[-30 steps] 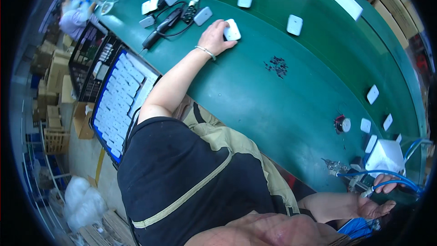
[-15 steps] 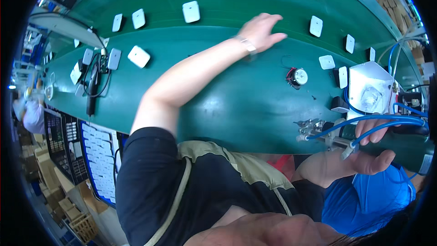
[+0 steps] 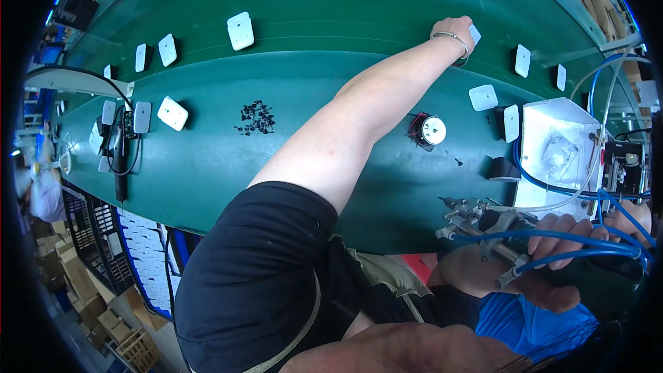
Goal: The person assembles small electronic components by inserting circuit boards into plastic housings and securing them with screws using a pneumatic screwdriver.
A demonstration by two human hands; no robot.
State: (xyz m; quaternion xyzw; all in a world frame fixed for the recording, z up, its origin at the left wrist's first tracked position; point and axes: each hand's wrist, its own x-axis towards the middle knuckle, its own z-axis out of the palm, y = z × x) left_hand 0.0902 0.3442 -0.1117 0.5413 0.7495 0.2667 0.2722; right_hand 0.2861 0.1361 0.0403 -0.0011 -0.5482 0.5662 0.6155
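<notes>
- Nearest in, a metal pneumatic tool (image 3: 487,224) with blue hoses is gripped tight in the right hand (image 3: 552,259), low at the right edge of the green table (image 3: 207,166).
- Further out, loose black screws (image 3: 255,117) and a round gauge (image 3: 431,130) can be seen.
- Way across, the left hand (image 3: 452,31) is stretched over a small white plastic cover (image 3: 474,33); fingers mostly hidden, so the grip can't be told.
- The cover is probably light, stiff, a bit slick; best pinched by its edges.
</notes>
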